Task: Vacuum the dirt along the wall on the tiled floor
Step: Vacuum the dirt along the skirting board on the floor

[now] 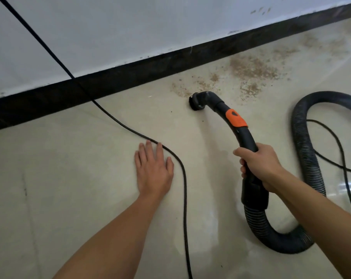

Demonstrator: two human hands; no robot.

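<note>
My right hand [259, 166] grips the vacuum wand [245, 137], holding its brush nozzle [197, 101] on the tiled floor [90, 198] near the black skirting [130, 75], at the edge of the dirt [253, 69]. My left hand [153, 170] lies flat, fingers straight, farther from the skirting, likely bracing me.

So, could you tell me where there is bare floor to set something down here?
The widest bare tile lies left of the black cord, below the baseboard. A narrower strip runs between that cord and the vacuum wand in the right hand. The right is crowded: hose loops and more cord; dirt covers the floor by the wall.
</note>
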